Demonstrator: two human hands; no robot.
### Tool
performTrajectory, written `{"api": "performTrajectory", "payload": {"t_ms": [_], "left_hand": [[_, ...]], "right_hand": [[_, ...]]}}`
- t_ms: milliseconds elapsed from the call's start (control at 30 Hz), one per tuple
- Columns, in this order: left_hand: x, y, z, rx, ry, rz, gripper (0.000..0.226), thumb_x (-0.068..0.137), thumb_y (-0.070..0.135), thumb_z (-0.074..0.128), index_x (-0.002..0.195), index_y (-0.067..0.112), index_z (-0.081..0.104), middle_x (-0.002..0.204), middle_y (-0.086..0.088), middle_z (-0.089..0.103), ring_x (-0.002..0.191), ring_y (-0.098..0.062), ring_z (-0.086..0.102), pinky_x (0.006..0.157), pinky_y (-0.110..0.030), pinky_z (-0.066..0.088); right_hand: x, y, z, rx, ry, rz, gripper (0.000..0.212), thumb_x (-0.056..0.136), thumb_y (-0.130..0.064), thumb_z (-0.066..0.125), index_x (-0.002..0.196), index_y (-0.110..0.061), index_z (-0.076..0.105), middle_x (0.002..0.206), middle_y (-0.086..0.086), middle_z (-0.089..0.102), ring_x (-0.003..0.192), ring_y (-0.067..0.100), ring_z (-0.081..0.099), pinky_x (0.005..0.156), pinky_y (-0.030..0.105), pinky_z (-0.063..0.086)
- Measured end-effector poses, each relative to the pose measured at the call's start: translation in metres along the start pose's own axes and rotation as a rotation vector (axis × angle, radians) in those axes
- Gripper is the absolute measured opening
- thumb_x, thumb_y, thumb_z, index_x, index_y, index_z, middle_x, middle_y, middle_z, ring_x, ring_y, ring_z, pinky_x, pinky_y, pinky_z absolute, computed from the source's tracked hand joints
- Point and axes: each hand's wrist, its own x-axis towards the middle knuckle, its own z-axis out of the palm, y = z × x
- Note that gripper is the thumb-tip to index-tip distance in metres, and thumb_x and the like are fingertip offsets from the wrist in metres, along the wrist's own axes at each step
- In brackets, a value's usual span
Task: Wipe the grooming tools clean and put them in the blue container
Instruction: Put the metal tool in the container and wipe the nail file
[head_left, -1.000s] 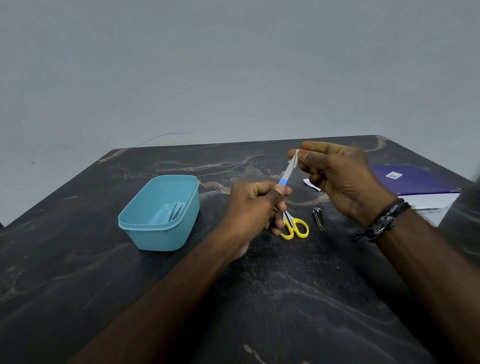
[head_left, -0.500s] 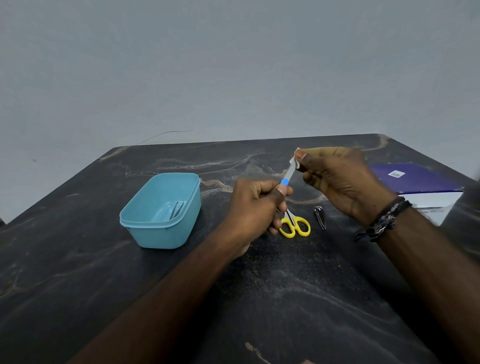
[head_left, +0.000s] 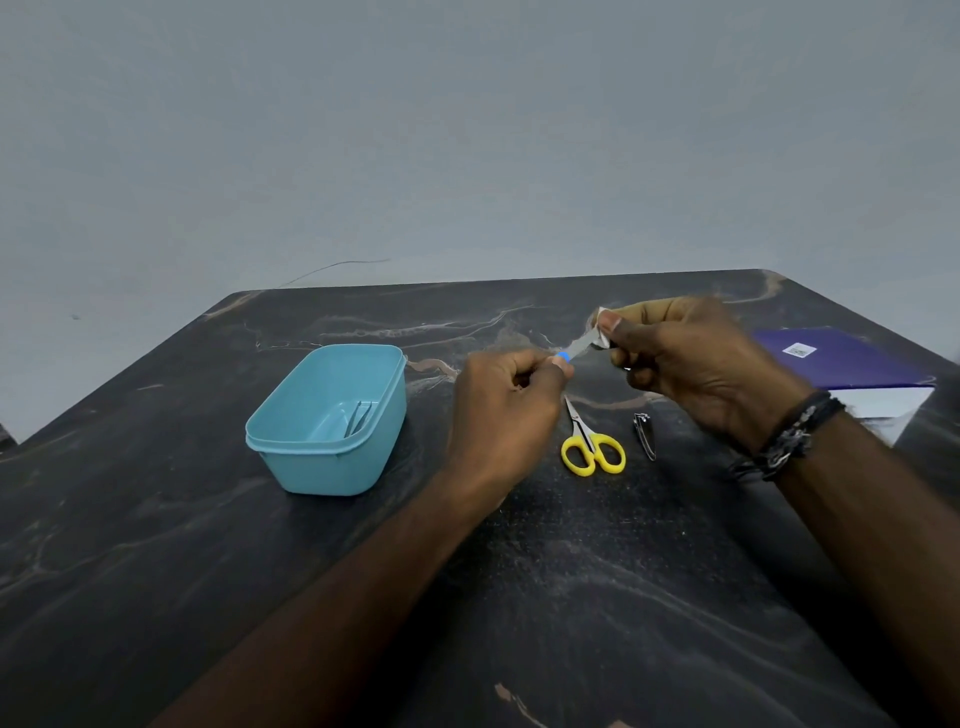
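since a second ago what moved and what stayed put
The right hand drew its white wipe outward along the nail file, toward the tip. The left hand kept its grip on the blue handle. Scissors, nail clipper and blue container stayed put.

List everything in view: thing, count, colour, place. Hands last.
blue container: one, light blue, on the table left of the hands
tweezers: one, metal, inside the container
nail file: one, grey with blue handle, held between both hands
wipe: one, white, pinched round the file's tip
scissors: one, yellow handles, on the table below the hands
nail clipper: one, metal, right of the scissors
box: one, purple and white, far right
table: one, dark marbled
left hand: grips the file's handle
right hand: holds the wipe; dark bracelets on the wrist
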Motion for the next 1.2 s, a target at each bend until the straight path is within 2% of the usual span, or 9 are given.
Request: {"api": "performTrajectory", "payload": {"t_ms": [100,300,400,533,767,900,1000,1100,1200], "left_hand": [[0.005,0.001,-0.004,-0.174,0.111,-0.113,0.016,0.092,0.017,0.064,0.077,0.012,0.071,0.047,0.006,0.047,0.041,-0.009,0.038,0.040,-0.022,0.032],[0.013,0.007,-0.013,-0.486,0.163,-0.147,0.024,0.084,0.022,0.075,0.064,0.014,0.063,0.054,0.000,0.060,0.042,-0.007,0.046,0.040,-0.022,0.040],[0.014,0.007,-0.014,-0.455,0.188,-0.142,0.024,0.085,0.026,0.074,0.069,0.012,0.064,0.054,0.001,0.060,0.042,-0.007,0.046,0.040,-0.022,0.041],[0.015,0.008,-0.015,-0.423,0.250,-0.149,0.028,0.086,0.028,0.073,0.065,0.012,0.063,0.051,0.002,0.057,0.040,-0.008,0.044,0.040,-0.022,0.040],[0.011,0.008,-0.008,-0.248,0.302,-0.087,0.025,0.089,0.032,0.069,0.073,0.012,0.070,0.049,0.003,0.054,0.046,-0.012,0.048,0.049,-0.029,0.046],[0.008,0.010,-0.004,-0.158,0.176,-0.065,0.021,0.092,0.024,0.066,0.079,0.010,0.074,0.068,-0.014,0.069,0.064,-0.024,0.063,0.068,-0.047,0.058],[0.008,0.009,-0.003,-0.165,0.190,-0.063,0.018,0.093,0.022,0.064,0.078,0.018,0.075,0.073,-0.007,0.072,0.072,-0.026,0.070,0.074,-0.047,0.060],[0.012,0.006,-0.009,-0.160,0.259,-0.061,0.019,0.094,0.024,0.062,0.079,0.022,0.073,0.063,0.008,0.069,0.064,-0.009,0.065,0.066,-0.035,0.059],[0.011,0.001,-0.013,-0.126,0.157,-0.042,0.018,0.096,0.025,0.060,0.084,0.017,0.071,0.059,0.008,0.065,0.051,-0.011,0.062,0.049,-0.028,0.053]], "right_hand": [[-0.001,0.001,0.001,-0.033,-0.036,-0.011,0.016,0.084,-0.015,0.072,0.084,0.001,0.072,0.071,0.010,0.064,0.058,0.012,0.053,0.045,0.021,0.040],[-0.008,0.004,0.010,-0.204,-0.267,-0.012,0.014,0.084,-0.012,0.071,0.070,-0.009,0.072,0.061,0.005,0.065,0.054,0.008,0.055,0.045,0.017,0.039],[-0.011,0.005,0.014,-0.250,-0.323,-0.041,0.012,0.082,-0.017,0.074,0.073,-0.009,0.074,0.063,0.006,0.067,0.054,0.006,0.057,0.046,0.016,0.040],[-0.008,0.002,0.012,-0.186,-0.252,-0.116,0.015,0.076,-0.025,0.075,0.076,-0.010,0.074,0.060,0.002,0.065,0.053,0.006,0.055,0.047,0.018,0.039],[-0.019,0.003,0.024,-0.332,-0.488,-0.120,0.011,0.080,-0.021,0.075,0.072,-0.013,0.074,0.062,0.004,0.066,0.052,0.006,0.052,0.049,0.020,0.036],[-0.017,0.004,0.026,-0.310,-0.359,-0.126,0.019,0.083,-0.019,0.074,0.080,0.000,0.073,0.064,0.011,0.065,0.053,0.009,0.051,0.047,0.021,0.034],[-0.017,0.005,0.025,-0.341,-0.326,-0.105,0.017,0.083,-0.020,0.075,0.078,-0.004,0.075,0.068,0.016,0.067,0.058,0.014,0.052,0.046,0.020,0.035],[-0.014,0.004,0.022,-0.363,-0.236,-0.069,0.017,0.082,-0.022,0.076,0.076,-0.006,0.076,0.072,0.018,0.067,0.057,0.014,0.053,0.044,0.020,0.036],[-0.010,0.004,0.021,-0.228,-0.054,-0.068,0.019,0.087,-0.021,0.072,0.083,-0.003,0.074,0.078,0.021,0.061,0.056,0.014,0.045,0.043,0.020,0.034]]}}
